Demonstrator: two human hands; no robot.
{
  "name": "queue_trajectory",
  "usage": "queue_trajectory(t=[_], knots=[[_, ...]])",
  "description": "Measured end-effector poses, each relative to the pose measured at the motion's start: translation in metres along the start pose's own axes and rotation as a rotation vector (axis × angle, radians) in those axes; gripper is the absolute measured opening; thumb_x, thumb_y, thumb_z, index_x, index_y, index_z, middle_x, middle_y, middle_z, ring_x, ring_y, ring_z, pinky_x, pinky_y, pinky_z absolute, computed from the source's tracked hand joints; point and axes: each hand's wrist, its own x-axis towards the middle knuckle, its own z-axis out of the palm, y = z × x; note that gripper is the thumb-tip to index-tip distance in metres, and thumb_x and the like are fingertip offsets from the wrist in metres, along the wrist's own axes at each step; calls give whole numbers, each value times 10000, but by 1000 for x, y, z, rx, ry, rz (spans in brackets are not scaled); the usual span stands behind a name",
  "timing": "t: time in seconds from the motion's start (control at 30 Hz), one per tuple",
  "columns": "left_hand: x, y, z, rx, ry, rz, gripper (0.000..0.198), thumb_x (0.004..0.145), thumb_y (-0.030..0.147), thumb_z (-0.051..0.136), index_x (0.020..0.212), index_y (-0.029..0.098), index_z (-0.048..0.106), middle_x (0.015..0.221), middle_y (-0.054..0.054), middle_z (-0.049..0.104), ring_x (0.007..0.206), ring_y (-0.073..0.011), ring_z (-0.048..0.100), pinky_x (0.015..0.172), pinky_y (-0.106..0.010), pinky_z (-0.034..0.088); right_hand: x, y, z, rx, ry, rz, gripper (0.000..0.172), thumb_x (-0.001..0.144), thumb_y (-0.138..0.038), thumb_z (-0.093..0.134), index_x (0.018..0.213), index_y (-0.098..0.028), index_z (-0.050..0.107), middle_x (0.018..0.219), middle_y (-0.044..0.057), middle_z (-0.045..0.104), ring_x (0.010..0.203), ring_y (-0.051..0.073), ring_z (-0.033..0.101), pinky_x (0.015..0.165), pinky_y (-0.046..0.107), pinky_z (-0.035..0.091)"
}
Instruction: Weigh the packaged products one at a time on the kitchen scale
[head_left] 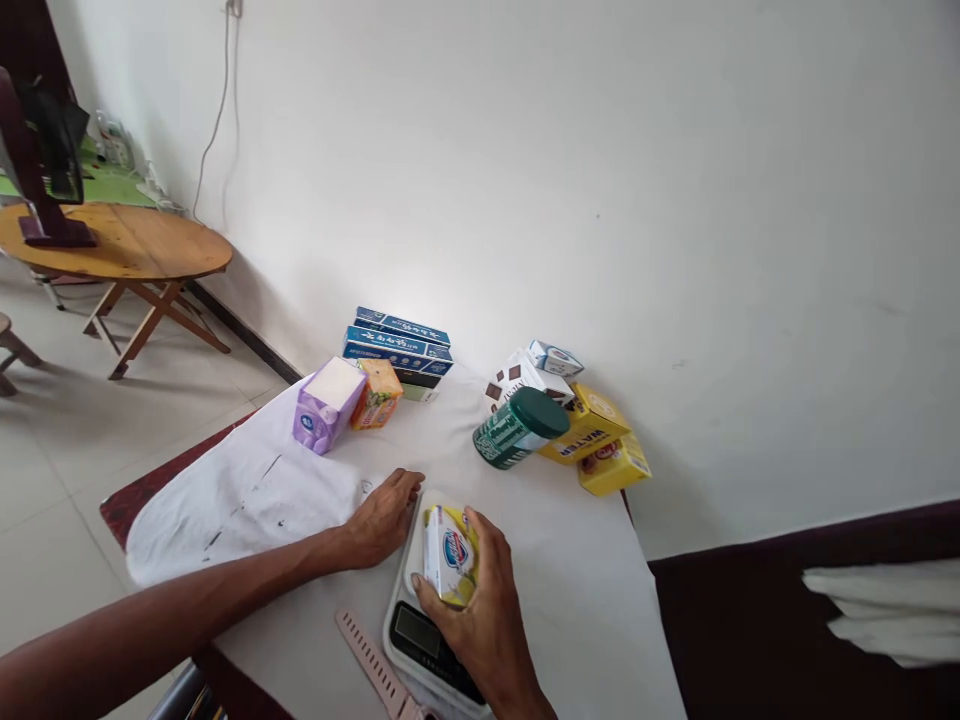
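My right hand [491, 600] grips a yellow and white boxed bar of soap [450, 555], thumb on the near side and fingers on the far side. The soap box is at the platform of a white digital kitchen scale [417, 628]; whether it bears on the scale I cannot tell. On the white cloth just left of the scale rests my left hand [382, 518], holding nothing, its fingers loosely extended and partly hidden. A pink watch strap [371, 655] lies beside the scale's near left edge.
Behind my left hand stand a purple box [326, 405], an orange box [377, 393] and blue toothpaste boxes [397, 345]. A green canister [517, 428], a white carton [525, 375] and yellow boxes [613, 465] stand at the back right. A fan [52, 190] sits on a wooden table [150, 245].
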Motion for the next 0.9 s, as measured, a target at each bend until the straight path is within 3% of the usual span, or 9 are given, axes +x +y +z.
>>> queue_trajectory(t=[0.17,0.3,0.5,0.67,0.77,0.9], knots=[[-19,15,-26,-19,-77,-91,515,844,10,406,1320,193,483,1180,-101,625,1058,-189,654,972,-386,563,-4,0,-13,-27,-69,-32,958,753,-338,788,1545,-233,261,1513,154,444,1413,338,440,1142,538,452],[3,13,-36,-30,-73,-165,437,865,59,417,1276,166,518,1154,-112,650,930,-172,695,857,-358,592,-10,-8,-29,-114,-12,4,1029,731,-392,816,1568,-227,242,1490,159,485,1378,356,481,1095,534,496],[54,-10,-10,-25,-6,-104,481,833,40,408,1281,184,513,1144,-98,638,925,-163,678,865,-361,584,-13,-27,-14,-369,124,122,869,777,-499,782,1470,-141,400,1170,184,678,1024,363,687,823,494,618],[60,-26,6,-20,36,-57,430,895,87,394,1304,167,501,1122,-114,630,931,-187,652,924,-415,564,-13,-21,0,-295,150,203,665,831,-367,670,1426,-141,475,1184,179,692,1061,337,697,847,450,616],[59,-28,7,-25,40,-41,411,921,95,380,1310,165,493,1109,-114,633,929,-188,649,908,-411,566,-11,-14,-14,-129,94,290,643,849,-398,626,1428,-149,502,1220,155,697,1097,310,695,908,438,601],[58,-27,6,-38,37,-26,440,894,51,380,1301,176,492,1099,-99,634,931,-180,647,898,-397,568,6,-12,-60,67,-3,420,684,866,-546,634,1437,-186,521,1283,133,699,1089,286,706,823,380,612]])
